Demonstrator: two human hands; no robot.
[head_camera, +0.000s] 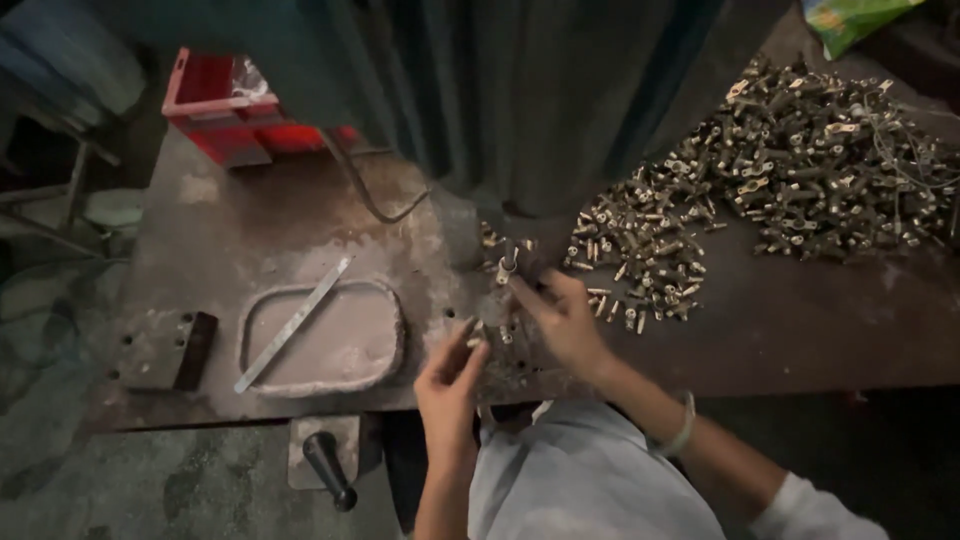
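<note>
Left hand (448, 385) pinches a small brass fitting (473, 331) at frame centre; right hand (565, 318) grips another part (507, 266) just above. I see the brass pile (790, 160) upper right on the counter (250, 240).

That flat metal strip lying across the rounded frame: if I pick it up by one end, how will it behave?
The metal strip looks thin and straight, so probably stiff, perhaps slightly springy. Resting on the frame, it may pivot or slide if pushed.
</note>
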